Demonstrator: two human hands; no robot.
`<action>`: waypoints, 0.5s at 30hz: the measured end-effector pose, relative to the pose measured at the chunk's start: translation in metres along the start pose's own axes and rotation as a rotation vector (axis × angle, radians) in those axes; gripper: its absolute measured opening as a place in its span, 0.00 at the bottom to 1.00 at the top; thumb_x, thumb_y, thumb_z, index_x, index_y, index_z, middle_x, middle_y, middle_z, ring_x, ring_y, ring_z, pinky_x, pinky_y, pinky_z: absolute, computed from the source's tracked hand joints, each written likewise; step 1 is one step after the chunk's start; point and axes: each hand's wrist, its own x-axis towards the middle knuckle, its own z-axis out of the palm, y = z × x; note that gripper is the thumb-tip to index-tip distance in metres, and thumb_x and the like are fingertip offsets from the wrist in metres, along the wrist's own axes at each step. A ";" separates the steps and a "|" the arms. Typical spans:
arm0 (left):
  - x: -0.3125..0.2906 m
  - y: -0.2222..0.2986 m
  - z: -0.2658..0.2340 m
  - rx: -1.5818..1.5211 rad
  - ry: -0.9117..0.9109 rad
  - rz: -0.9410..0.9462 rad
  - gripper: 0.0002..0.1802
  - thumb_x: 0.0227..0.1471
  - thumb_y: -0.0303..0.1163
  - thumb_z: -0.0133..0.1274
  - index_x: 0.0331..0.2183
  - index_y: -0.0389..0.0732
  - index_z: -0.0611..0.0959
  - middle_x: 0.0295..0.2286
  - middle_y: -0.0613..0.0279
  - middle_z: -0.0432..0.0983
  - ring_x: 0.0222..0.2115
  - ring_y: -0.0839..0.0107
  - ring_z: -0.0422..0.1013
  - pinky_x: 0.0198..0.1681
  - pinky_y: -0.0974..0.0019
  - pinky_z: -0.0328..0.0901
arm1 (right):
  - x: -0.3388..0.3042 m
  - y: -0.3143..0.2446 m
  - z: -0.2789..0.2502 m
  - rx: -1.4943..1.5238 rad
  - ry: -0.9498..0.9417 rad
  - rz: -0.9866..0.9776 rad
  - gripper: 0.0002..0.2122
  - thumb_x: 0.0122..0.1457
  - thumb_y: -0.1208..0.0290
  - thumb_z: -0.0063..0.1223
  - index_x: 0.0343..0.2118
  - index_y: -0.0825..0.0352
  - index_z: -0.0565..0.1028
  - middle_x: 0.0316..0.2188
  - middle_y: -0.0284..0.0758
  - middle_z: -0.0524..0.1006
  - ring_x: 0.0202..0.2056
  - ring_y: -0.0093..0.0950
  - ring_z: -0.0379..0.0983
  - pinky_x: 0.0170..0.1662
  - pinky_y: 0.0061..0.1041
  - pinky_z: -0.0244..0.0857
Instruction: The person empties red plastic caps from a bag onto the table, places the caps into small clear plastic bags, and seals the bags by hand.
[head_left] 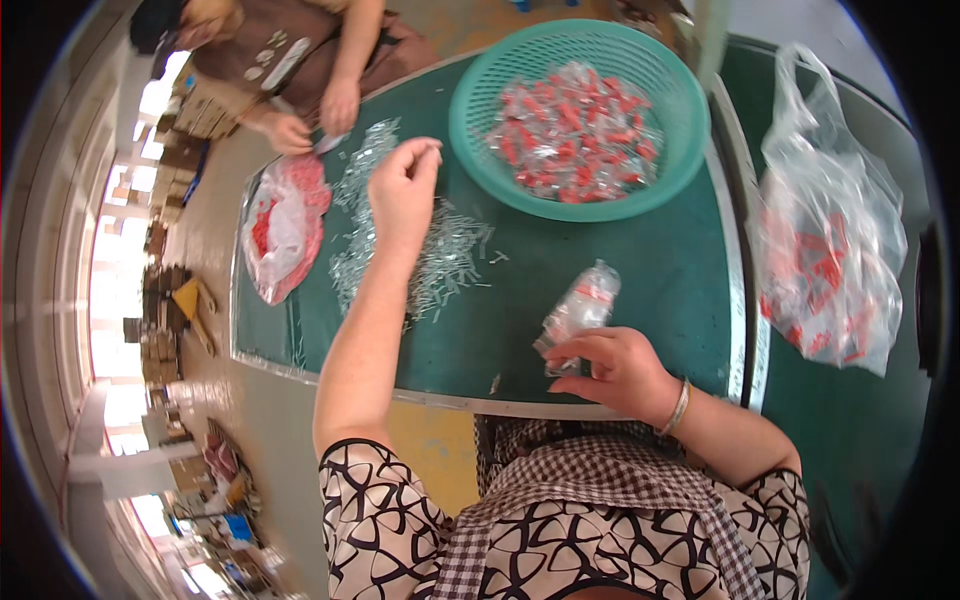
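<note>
My left hand (405,190) reaches over a heap of small clear strip-like pieces (440,260) on the green table. Its thumb and fingertips are pinched together, and anything between them is too small to make out. My right hand (625,375) is by the near edge of the table, thumb and index finger apart. Those two fingers are at the near end of a stack of clear plastic bags (585,305) with red print. Beyond the bags stands a green perforated basket (470,150) holding many small clear packets with red parts (575,130).
Across the table a person (290,60) in a brown apron works with both hands beside a pink-and-white bag (285,230) with red contents. To the right, past a metal table edge (735,260), lies a clear carrier bag (830,240) of red-and-clear packets. Boxes line the left.
</note>
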 end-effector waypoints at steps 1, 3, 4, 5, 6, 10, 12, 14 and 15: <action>-0.011 -0.010 -0.007 -0.007 0.025 -0.031 0.06 0.53 0.26 0.55 0.33 0.37 0.84 0.23 0.65 0.77 0.22 0.81 0.67 0.28 0.74 0.63 | -0.001 -0.001 -0.001 -0.011 0.024 0.016 0.16 0.46 0.68 0.68 0.39 0.63 0.79 0.32 0.34 0.81 0.26 0.31 0.77 0.29 0.26 0.70; -0.028 -0.030 -0.031 0.050 0.061 -0.077 0.06 0.53 0.26 0.55 0.33 0.37 0.84 0.25 0.62 0.79 0.24 0.76 0.72 0.31 0.71 0.66 | 0.000 -0.004 -0.002 -0.003 0.014 0.020 0.16 0.45 0.69 0.69 0.39 0.62 0.79 0.32 0.32 0.81 0.21 0.26 0.73 0.24 0.23 0.66; -0.036 -0.042 -0.046 0.108 0.123 -0.044 0.06 0.54 0.27 0.55 0.33 0.37 0.84 0.26 0.59 0.79 0.26 0.71 0.74 0.33 0.69 0.67 | 0.000 -0.006 -0.002 0.011 0.014 0.071 0.17 0.45 0.70 0.69 0.39 0.62 0.79 0.32 0.31 0.81 0.20 0.23 0.70 0.22 0.21 0.64; -0.041 -0.054 -0.063 0.163 0.183 -0.012 0.07 0.54 0.28 0.54 0.33 0.37 0.84 0.27 0.57 0.79 0.29 0.67 0.75 0.35 0.66 0.68 | 0.001 -0.005 -0.002 0.021 0.017 0.125 0.17 0.44 0.71 0.69 0.39 0.62 0.80 0.32 0.30 0.81 0.18 0.21 0.67 0.20 0.19 0.62; -0.040 -0.062 -0.086 0.252 0.203 0.002 0.08 0.56 0.29 0.52 0.35 0.37 0.83 0.30 0.54 0.80 0.34 0.60 0.76 0.40 0.60 0.69 | 0.000 -0.002 -0.002 0.018 0.038 0.121 0.17 0.43 0.73 0.70 0.39 0.63 0.80 0.32 0.30 0.81 0.16 0.16 0.63 0.19 0.16 0.59; -0.012 -0.141 -0.205 0.369 0.406 -0.167 0.17 0.63 0.37 0.43 0.43 0.34 0.80 0.34 0.53 0.79 0.35 0.65 0.76 0.42 0.63 0.69 | 0.001 -0.003 0.000 0.057 0.054 0.136 0.18 0.41 0.77 0.70 0.38 0.64 0.80 0.29 0.31 0.79 0.16 0.14 0.61 0.19 0.16 0.55; 0.004 -0.196 -0.270 0.015 0.450 -0.305 0.18 0.62 0.35 0.44 0.46 0.31 0.77 0.38 0.50 0.78 0.39 0.62 0.75 0.45 0.64 0.69 | 0.003 -0.004 0.003 0.065 0.051 0.159 0.16 0.40 0.78 0.70 0.36 0.64 0.80 0.27 0.29 0.78 0.16 0.14 0.60 0.20 0.16 0.53; 0.025 -0.234 -0.306 -0.117 0.448 -0.499 0.18 0.62 0.32 0.43 0.49 0.30 0.74 0.41 0.47 0.76 0.43 0.61 0.74 0.48 0.62 0.69 | 0.009 -0.013 0.004 0.056 0.066 0.214 0.16 0.40 0.78 0.70 0.35 0.63 0.81 0.26 0.28 0.78 0.16 0.14 0.60 0.20 0.16 0.53; 0.035 -0.250 -0.311 -0.239 0.426 -0.694 0.19 0.61 0.29 0.43 0.51 0.29 0.71 0.44 0.45 0.74 0.46 0.59 0.73 0.51 0.61 0.69 | 0.011 -0.012 0.008 0.058 0.082 0.243 0.15 0.39 0.77 0.71 0.34 0.63 0.81 0.25 0.28 0.78 0.16 0.14 0.59 0.20 0.15 0.53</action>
